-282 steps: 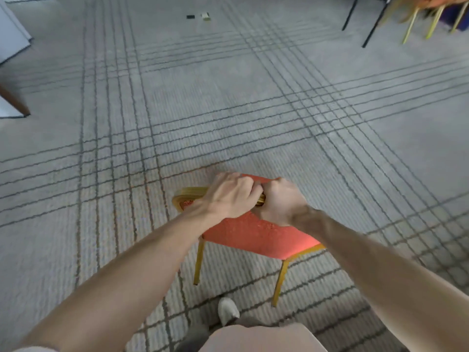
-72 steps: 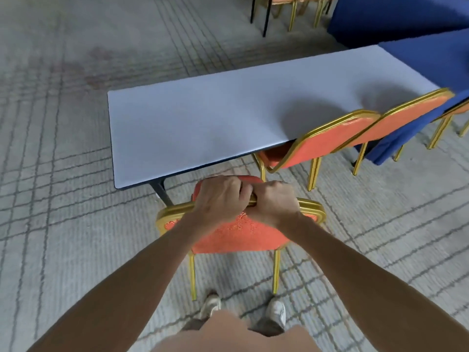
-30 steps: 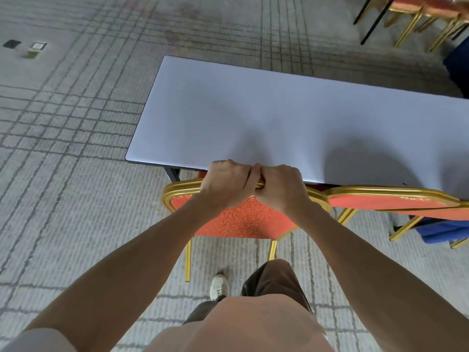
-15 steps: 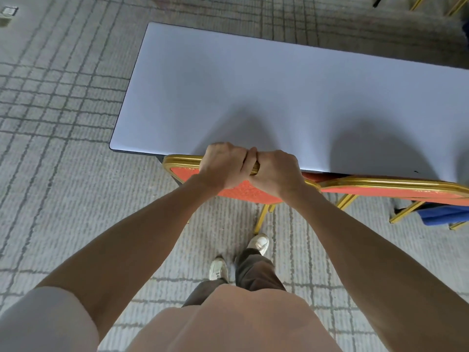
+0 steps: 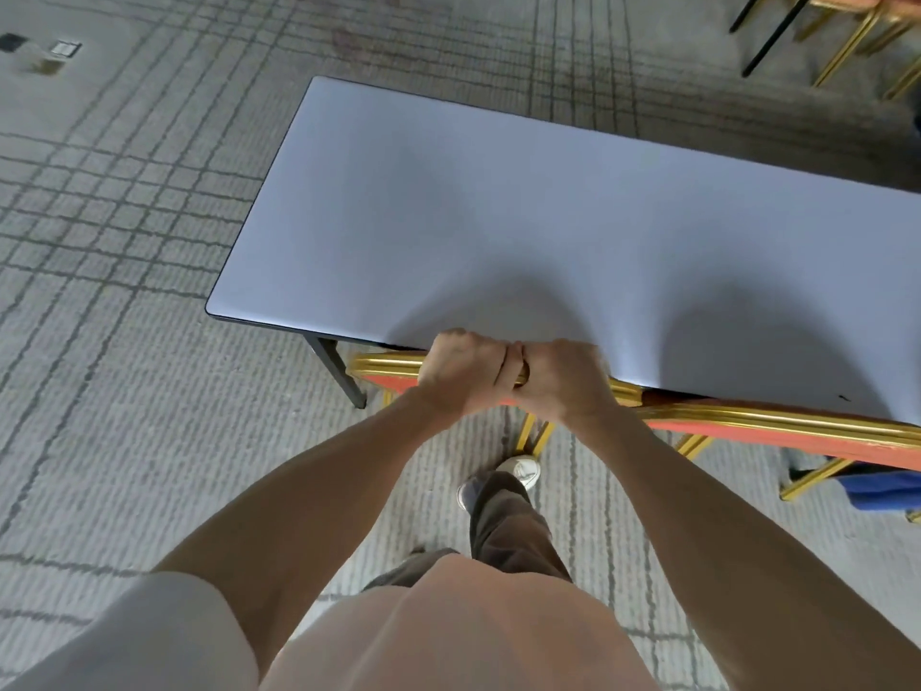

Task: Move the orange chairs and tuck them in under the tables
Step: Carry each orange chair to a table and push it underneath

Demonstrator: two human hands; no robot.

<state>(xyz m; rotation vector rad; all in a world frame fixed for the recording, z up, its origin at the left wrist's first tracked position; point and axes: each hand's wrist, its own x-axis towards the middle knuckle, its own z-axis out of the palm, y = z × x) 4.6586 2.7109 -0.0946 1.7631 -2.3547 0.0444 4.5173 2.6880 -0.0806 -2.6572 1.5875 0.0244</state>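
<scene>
**A:** Head view. Hands?

**B:** Both gripped the top rail of the chair (image 5: 386, 369). The left hand (image 5: 463, 374) and right hand (image 5: 560, 381) sat side by side at frame centre, knuckles up, fingers curled over the rail, touching each other.

**A:** Where was the chair?

**B:** Just below centre, at the near edge of the table (image 5: 498, 216). Only its gold rail and a strip of orange back showed. The seat was hidden under the tabletop. Two gold legs showed below the hands.

**A:** Touching the table?

**B:** Couldn't tell. The rail lay right along the edge.

**A:** Anything beside it?

**B:** A second chair (image 5: 777, 426) just to the right, same gold and orange. Its back was also at the table's near edge and ran off the right side of the frame.

**A:** Table?

**B:** Pale blue-grey top with dark trim, slanting from centre to the right edge. One dark table leg (image 5: 336, 371) stood at its lower left corner, just left of the chair.

**A:** Rest, quick.

**B:** Grey carpet (image 5: 124, 391) with dark grid lines. A white shoe (image 5: 521, 471) and a brown trouser leg sat below the hands, with a pale shirt along the bottom. There was blue cloth (image 5: 882, 491) at lower right, under the second chair. Gold chair legs (image 5: 847, 37) and a black leg (image 5: 770, 37) were in the upper right corner. A small floor box (image 5: 62, 49) was at upper left.
</scene>
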